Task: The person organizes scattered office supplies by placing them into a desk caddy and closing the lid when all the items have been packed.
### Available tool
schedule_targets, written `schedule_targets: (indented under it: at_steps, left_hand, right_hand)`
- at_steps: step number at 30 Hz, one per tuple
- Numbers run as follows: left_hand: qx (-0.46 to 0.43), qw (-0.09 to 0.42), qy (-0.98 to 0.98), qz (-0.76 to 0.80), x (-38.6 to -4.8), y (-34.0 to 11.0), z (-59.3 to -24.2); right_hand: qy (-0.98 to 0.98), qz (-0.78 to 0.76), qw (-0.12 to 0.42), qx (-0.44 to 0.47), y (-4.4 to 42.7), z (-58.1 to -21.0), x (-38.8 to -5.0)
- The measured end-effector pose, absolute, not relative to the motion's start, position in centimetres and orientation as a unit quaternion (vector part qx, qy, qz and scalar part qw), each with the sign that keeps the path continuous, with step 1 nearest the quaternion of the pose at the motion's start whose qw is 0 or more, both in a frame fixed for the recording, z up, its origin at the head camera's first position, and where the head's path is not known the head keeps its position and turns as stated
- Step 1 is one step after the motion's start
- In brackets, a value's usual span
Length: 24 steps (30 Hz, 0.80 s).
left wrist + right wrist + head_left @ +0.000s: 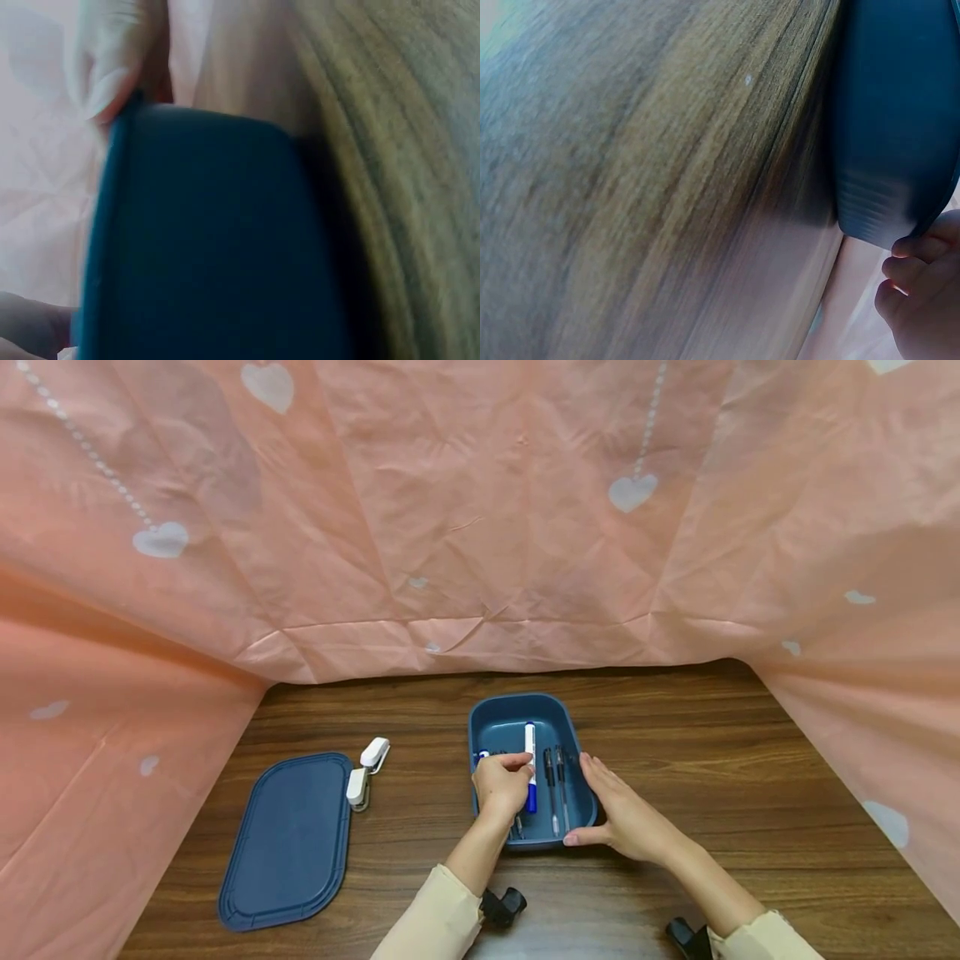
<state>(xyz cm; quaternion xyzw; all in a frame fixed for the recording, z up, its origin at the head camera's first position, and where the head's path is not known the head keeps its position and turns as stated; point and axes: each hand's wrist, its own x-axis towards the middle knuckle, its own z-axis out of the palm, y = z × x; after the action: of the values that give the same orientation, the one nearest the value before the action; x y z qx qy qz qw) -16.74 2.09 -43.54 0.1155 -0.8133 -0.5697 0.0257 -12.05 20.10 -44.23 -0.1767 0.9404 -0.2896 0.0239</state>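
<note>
In the head view, my left hand (502, 783) reaches into a blue plastic box (517, 702) and pinches a white whiteboard marker with a blue cap (530, 777). My right hand (630, 818) rests against the box's right front corner, fingers rather straight along the outer side and thumb at the front edge. Two clear pens with black caps (561, 785) lie beside the marker. More pens (519, 827) and another blue-and-white item (483, 754) are partly covered by my left hand. The right wrist view has fingertips (900, 277) touching the box's rim.
A flat blue lid (292, 839) lies on the wooden table (645, 710) to the left. Two small white staplers (358, 787) sit beside its right edge. Pink curtain cloth (480, 527) with white hearts encloses the back and sides.
</note>
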Motion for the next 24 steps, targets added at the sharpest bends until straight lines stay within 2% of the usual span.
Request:
schedule_targets:
  at_steps: [10, 24]
  left_hand:
    - [0.114, 0.027, -0.847, -0.519, -16.9, 2.9, -45.5]
    - [0.106, -0.018, -0.866, -0.488, -17.0, 3.0, -45.7]
  right_hand:
    - [0.938, -0.293, 0.021, -0.184, 19.9, -44.4, -12.1]
    - [0.937, -0.300, 0.022, -0.181, 20.1, -44.3, -11.9]
